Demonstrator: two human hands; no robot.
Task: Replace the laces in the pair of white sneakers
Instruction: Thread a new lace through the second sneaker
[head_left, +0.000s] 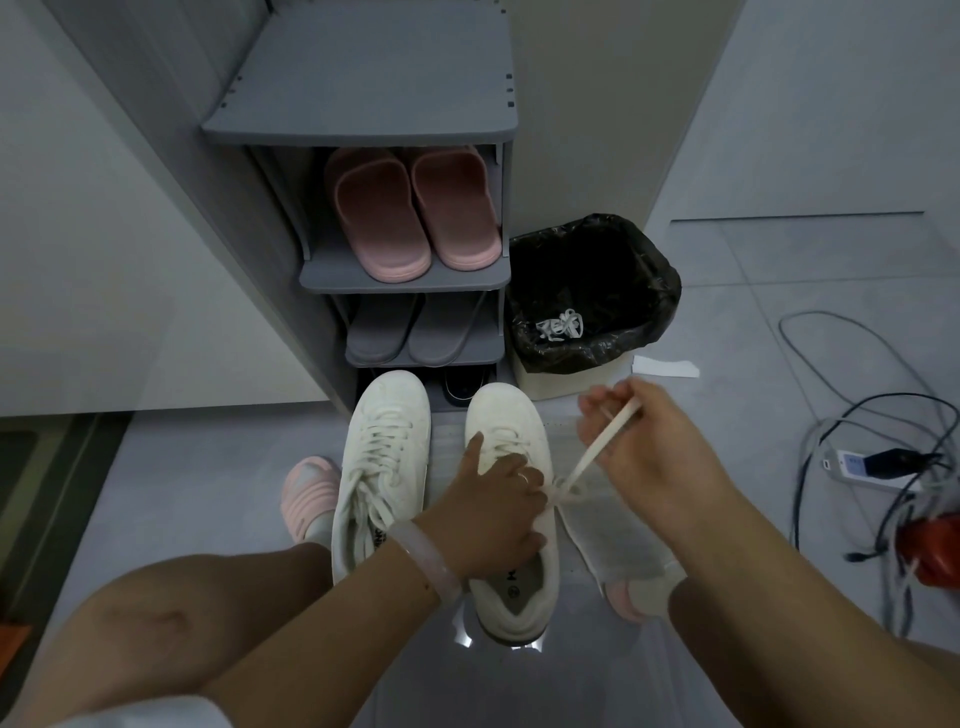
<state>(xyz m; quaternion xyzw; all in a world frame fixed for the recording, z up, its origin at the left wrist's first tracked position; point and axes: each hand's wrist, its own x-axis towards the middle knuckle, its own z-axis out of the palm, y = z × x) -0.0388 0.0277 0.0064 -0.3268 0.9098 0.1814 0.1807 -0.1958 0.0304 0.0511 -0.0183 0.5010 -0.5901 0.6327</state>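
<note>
Head view: left hand (493, 499) presses down on the right sneaker (511, 499), fingers (474, 451) spread over its laced throat. Right hand (649, 441) sits just beyond, fingers pinched tight on a flat white lace (597, 449), drawn taut from the eyelets by the left fingertips. Left sneaker (382, 467) stands laced just past the left fingers. Old laces (560, 325) lie in the black-lined bin (644, 260) ahead.

Right sneaker's (511, 467) eyelets under left hand (498, 506)
</note>
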